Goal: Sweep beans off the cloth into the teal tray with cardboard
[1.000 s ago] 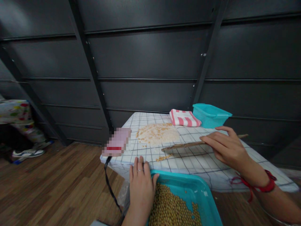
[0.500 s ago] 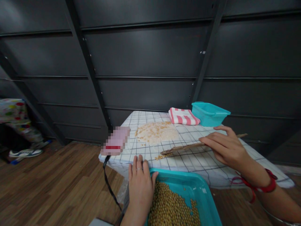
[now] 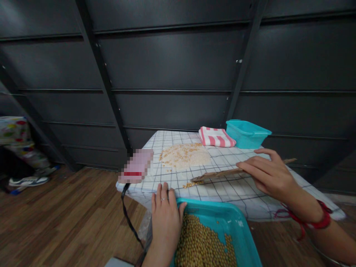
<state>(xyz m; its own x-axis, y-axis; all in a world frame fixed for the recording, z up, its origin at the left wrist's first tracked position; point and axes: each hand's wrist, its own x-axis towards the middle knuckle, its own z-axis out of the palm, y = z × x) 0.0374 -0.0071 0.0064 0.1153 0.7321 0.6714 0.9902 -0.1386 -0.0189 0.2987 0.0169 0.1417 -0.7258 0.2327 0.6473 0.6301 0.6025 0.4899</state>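
Observation:
My right hand (image 3: 267, 172) grips a ragged strip of brown cardboard (image 3: 219, 174), its long edge low over the checked cloth. By the strip's left end lies a small line of yellow soybeans (image 3: 191, 184). My left hand (image 3: 166, 218) has its fingers stretched out at the table's front edge, while its thumb rests over the rim of a teal tray (image 3: 233, 209). Many soybeans (image 3: 204, 241) lie in that tray, just below the table edge. Farther back, a pile of white grains mixed with soybeans (image 3: 185, 156) is spread on the cloth.
A folded pink-striped towel (image 3: 217, 137) and a teal basket (image 3: 247, 134) stand at the back right. A blurred pink object (image 3: 137, 165) with a black strap lies on the table's left side. A person's shoe (image 3: 29, 181) shows at far left; a dark panelled wall (image 3: 172, 63) rises behind.
The view has shifted very slightly. My right hand and the cardboard strip have moved a little to the right; my left hand stays at the tray rim.

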